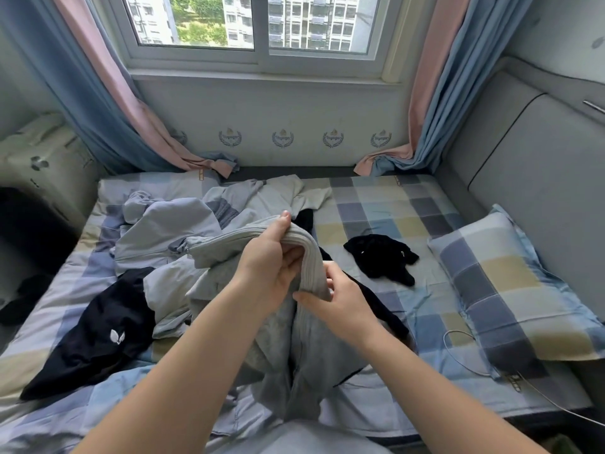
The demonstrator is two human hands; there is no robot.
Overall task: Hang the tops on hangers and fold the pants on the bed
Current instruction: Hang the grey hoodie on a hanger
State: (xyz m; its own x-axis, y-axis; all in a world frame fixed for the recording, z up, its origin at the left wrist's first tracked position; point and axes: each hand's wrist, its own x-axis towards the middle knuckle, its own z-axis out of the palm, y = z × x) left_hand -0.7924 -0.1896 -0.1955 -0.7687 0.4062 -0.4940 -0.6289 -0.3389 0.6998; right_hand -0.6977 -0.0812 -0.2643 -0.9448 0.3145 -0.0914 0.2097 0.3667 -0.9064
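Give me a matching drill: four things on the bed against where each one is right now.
Things:
1 grey ribbed garment
2 black garment with white logo
3 small black garment
4 checked pillow

Places:
A far right
B held by left hand and right hand
C far left, lying flat
D just right of the hands, lying loose

Pairs: 1-B, 2-C, 3-D, 4-A

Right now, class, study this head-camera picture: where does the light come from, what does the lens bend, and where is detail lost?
Head view: daylight enters through the window, lighting the grey garment softly, without glare; head view: the wide lens makes the window frame lean outward at its sides; head view: the black garment and the dark left corner lose nearly all detail.
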